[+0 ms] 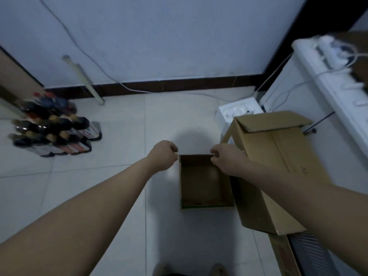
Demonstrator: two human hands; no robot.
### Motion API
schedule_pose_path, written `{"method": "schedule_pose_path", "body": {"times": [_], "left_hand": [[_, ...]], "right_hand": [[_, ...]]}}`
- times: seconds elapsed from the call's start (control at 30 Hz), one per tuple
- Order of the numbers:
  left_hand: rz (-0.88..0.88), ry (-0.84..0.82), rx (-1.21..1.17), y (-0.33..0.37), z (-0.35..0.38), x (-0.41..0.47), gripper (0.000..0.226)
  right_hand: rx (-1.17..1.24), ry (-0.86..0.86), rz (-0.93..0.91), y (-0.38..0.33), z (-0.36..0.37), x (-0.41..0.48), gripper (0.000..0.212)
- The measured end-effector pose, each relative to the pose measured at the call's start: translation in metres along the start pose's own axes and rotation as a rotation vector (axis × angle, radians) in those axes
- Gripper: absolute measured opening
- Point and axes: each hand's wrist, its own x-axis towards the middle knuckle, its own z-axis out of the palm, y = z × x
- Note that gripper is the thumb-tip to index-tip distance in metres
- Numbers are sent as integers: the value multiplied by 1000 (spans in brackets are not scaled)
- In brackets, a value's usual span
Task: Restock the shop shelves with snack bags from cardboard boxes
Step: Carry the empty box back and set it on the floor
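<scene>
A small open cardboard box (203, 188) sits low in the middle of the view, over the white tiled floor (111, 176), its brown inner bottom showing; whether it rests on the tiles or hangs just above them cannot be told. The left hand (162, 156) pinches its far left corner with curled fingers, and the right hand (229, 158) pinches the far right corner the same way, both arms stretched forward. Just beside it on the right lies a larger cardboard box (278, 166) with its flaps open, tilted against a white cabinet (310, 90). Behind that stands a white foam box (237, 112). Well apart on the left, a cluster of dark bottles (55, 128) lies stacked on the floor, near a pale tube (83, 78) leaning against the wall
</scene>
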Motion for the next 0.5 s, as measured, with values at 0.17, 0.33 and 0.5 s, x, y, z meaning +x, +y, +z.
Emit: {"method": "schedule_pose_path", "body": {"times": [0.17, 0.33, 0.5], "left_hand": [[110, 92, 171, 56, -112, -116, 32], [93, 238, 260, 76, -184, -246, 26], [-52, 384, 295, 43, -199, -378, 10]], "right_hand": [[-238, 43, -190, -102, -92, -81, 32], [-462, 100, -398, -190, -144, -163, 31], [-675, 103, -684, -260, -148, -242, 33]]}}
